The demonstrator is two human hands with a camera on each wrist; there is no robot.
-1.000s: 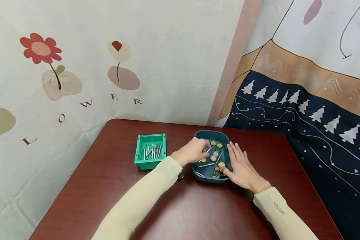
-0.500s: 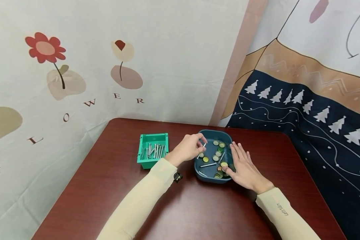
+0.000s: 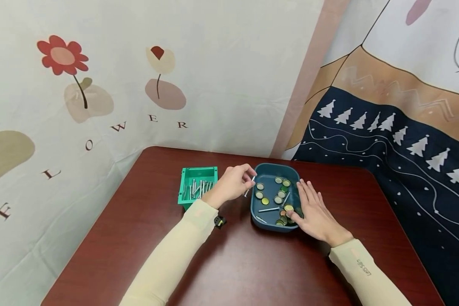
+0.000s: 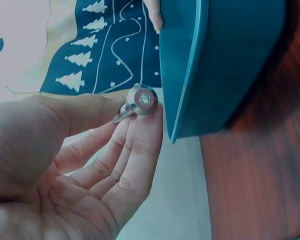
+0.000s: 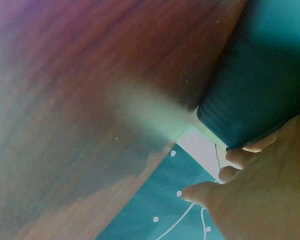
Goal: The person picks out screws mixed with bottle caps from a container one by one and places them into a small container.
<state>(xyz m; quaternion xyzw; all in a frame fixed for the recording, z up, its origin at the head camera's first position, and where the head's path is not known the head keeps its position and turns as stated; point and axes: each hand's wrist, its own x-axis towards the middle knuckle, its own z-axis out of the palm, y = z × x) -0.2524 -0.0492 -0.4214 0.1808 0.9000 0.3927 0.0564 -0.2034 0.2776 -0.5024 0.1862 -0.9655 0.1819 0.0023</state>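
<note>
My left hand (image 3: pixel 229 185) pinches a metal bolt (image 4: pixel 142 100) between thumb and fingertips. In the left wrist view its round head shows a hex socket. The bolt hangs just outside the left rim of a blue tray (image 3: pixel 269 187). Several bottle caps (image 3: pixel 265 201) and a few loose bolts (image 3: pixel 269 209) lie in that tray. My right hand (image 3: pixel 319 219) rests along the tray's right rim with fingers extended and thumb over the inside. In the right wrist view the fingers lie against the tray's outer wall (image 5: pixel 255 90). Some caps near the right thumb are partly hidden.
A green bin (image 3: pixel 199 169) holding several bolts (image 3: pixel 201 188) stands left of the tray, partly covered by the left hand. Both containers sit on a dark red-brown table (image 3: pixel 267 263). Printed fabric hangs behind the table's back edge.
My left hand has lifted a bolt out of the blue tray and moved left past its rim, toward the green bin. The right hand stays on the tray. The head view has shifted slightly.
</note>
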